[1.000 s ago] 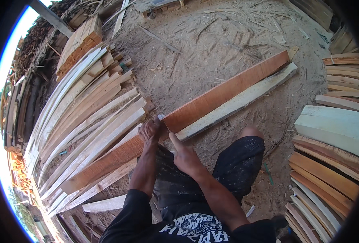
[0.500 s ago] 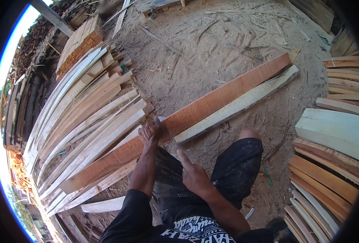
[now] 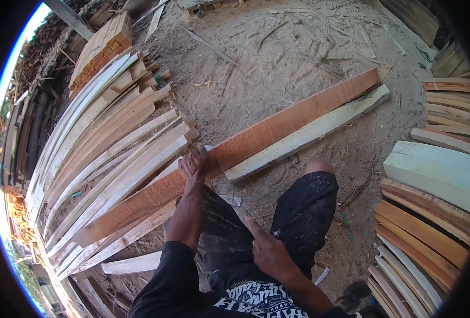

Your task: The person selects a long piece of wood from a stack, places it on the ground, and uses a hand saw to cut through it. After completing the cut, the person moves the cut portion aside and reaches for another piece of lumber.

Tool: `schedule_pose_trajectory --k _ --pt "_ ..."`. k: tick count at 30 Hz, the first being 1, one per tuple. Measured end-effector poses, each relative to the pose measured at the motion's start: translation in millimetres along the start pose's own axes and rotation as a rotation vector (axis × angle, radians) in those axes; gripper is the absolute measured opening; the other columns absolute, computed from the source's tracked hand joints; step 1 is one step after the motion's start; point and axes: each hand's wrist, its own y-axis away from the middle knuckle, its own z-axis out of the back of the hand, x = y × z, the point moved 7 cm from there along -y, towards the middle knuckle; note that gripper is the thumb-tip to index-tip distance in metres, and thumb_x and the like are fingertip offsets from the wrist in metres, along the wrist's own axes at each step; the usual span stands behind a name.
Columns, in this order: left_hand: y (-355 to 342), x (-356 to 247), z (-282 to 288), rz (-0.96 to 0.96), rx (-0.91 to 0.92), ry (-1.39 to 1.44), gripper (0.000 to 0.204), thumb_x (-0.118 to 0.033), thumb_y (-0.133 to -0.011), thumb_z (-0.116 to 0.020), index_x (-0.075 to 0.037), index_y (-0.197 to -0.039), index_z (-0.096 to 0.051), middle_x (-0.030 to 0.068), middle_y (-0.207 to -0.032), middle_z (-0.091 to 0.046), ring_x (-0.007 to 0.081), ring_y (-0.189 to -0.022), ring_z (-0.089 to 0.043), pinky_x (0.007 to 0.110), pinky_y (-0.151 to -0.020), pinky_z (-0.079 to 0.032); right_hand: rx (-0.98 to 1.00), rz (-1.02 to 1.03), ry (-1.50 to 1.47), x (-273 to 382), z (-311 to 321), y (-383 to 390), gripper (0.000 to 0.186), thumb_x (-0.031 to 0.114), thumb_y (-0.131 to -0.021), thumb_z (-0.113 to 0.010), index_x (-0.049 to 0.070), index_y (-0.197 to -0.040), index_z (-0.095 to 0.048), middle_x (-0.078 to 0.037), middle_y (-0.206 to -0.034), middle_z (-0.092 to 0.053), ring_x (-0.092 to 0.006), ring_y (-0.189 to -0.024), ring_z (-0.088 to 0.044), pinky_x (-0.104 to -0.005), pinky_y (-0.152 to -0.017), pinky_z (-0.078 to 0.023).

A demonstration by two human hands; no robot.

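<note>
A long reddish plank [image 3: 298, 117] lies diagonally across the middle, partly over a pale, rough-edged board [image 3: 309, 138]. My left hand [image 3: 193, 164] grips the reddish plank left of its middle, with a small white thing showing just beyond my fingertips, too small to name. My right hand [image 3: 271, 253] is closed lower down, between my thighs and away from the plank. A narrow, light-toned thing points up-left from it; I cannot make out what it is. The plank's near-left part rests across a row of loose boards.
Stacked pale boards [image 3: 113, 135] fan along the left, with a squared-timber pile [image 3: 100, 47] behind. Thick and thin planks [image 3: 425, 222] are piled close on my right. Sandy ground [image 3: 277, 53] strewn with offcuts lies ahead, and my bent knee [image 3: 319, 167] is below the pale board.
My right hand has drawn back from the plank's near edge, down and to the right. My left hand still grips the plank, appearing slightly higher.
</note>
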Motion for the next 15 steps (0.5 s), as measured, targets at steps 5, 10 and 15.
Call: schedule_pose_trajectory --k 5,10,15 --pt "5.3 -8.5 12.3 -0.008 -0.095 -0.032 0.055 -0.047 -0.093 -0.044 -0.005 -0.067 -0.069 0.0203 -0.068 -0.065 0.0365 -0.070 -0.064 0.048 -0.073 -0.044 -0.008 -0.035 0.016 12.1 18.2 16.9 0.067 0.004 -0.087 -0.052 0.018 -0.149 -0.030 -0.027 -0.079 -0.062 -0.0435 -0.068 -0.062 -0.0515 -0.067 -0.051" --pt "17.2 -6.7 14.3 0.036 0.001 -0.091 0.056 -0.049 -0.093 -0.043 -0.005 -0.073 -0.072 0.0186 -0.075 -0.068 0.0335 -0.076 -0.066 0.047 -0.081 -0.043 -0.024 0.035 0.000 -16.2 -37.8 -136.2 0.068 0.004 -0.082 -0.055 0.011 -0.145 -0.031 -0.031 -0.078 -0.062 -0.0490 -0.079 -0.061 -0.0551 -0.071 -0.049" --pt "3.3 -0.9 0.2 0.075 0.059 -0.104 0.057 -0.048 -0.093 -0.042 -0.004 -0.074 -0.073 0.0206 -0.076 -0.068 0.0349 -0.077 -0.066 0.046 -0.082 -0.043 -0.001 0.027 -0.010 1.9 16.3 62.8 0.071 0.005 -0.086 -0.053 0.018 -0.150 -0.026 -0.026 -0.071 -0.061 -0.0431 -0.067 -0.062 -0.0524 -0.066 -0.049"
